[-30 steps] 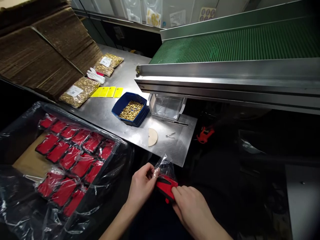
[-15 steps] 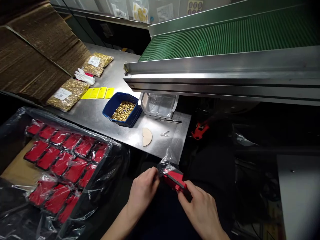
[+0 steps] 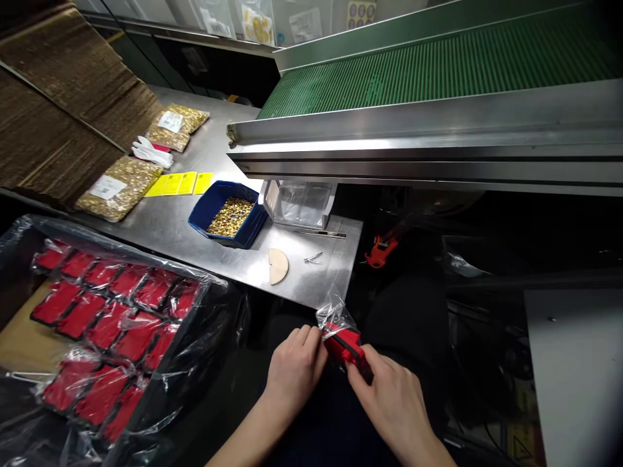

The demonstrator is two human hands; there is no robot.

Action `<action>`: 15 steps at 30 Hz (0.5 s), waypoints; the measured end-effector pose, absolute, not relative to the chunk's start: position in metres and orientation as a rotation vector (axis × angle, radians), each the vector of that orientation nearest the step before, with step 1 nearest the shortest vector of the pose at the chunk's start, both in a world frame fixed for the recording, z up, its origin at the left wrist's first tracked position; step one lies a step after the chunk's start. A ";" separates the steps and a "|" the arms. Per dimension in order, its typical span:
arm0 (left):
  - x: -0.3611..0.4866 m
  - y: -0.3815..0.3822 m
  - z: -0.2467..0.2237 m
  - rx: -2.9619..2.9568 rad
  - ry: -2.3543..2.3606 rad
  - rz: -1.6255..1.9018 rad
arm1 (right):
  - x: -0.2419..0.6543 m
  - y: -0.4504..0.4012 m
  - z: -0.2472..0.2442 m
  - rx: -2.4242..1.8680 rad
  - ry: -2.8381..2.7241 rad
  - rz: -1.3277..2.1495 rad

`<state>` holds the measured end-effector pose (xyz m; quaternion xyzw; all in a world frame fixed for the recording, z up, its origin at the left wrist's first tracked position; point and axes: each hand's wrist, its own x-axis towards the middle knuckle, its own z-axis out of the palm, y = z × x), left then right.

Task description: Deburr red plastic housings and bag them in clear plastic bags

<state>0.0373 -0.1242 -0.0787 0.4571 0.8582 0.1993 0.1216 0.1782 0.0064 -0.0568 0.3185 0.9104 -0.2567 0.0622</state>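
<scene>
Over my lap, my right hand (image 3: 392, 395) grips the near end of a red and black block-shaped part (image 3: 344, 344). Clear plastic wrap (image 3: 333, 312) covers the part's far end and sticks up loosely above it. My left hand (image 3: 298, 363) is closed at the left side of that part, its fingertips pinching the edge of the wrap. The exact pinch point is partly hidden by the fingers. To the left, a dark bin (image 3: 175, 350) lined with clear plastic holds several rows of similar red pieces (image 3: 109, 324) in plastic.
On the metal table (image 3: 168, 227) are a blue tray (image 3: 248, 230) of small brass-coloured parts, a clear bin (image 3: 299, 204), a wooden disc (image 3: 278, 266), tweezers (image 3: 321, 233), yellow cards (image 3: 180, 183) and bags of brass parts (image 3: 119, 188). A green conveyor (image 3: 413, 71) overhangs the table.
The view has shifted slightly, so the table and bin sit further left. My left hand has moved closer against the wrapped part, which is tilted a little differently. My right hand keeps its grip.
</scene>
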 end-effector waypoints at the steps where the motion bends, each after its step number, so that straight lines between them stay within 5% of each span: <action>1: 0.038 -0.122 -0.076 1.300 2.474 0.565 | 0.179 0.006 -0.058 0.992 2.761 -0.779; 9: 0.053 -0.111 -0.061 1.428 2.178 0.978 | 0.176 0.012 -0.064 0.981 2.706 -1.060; 15: 0.054 -0.113 -0.078 1.358 2.360 0.852 | 0.170 0.023 -0.067 1.271 2.276 -1.737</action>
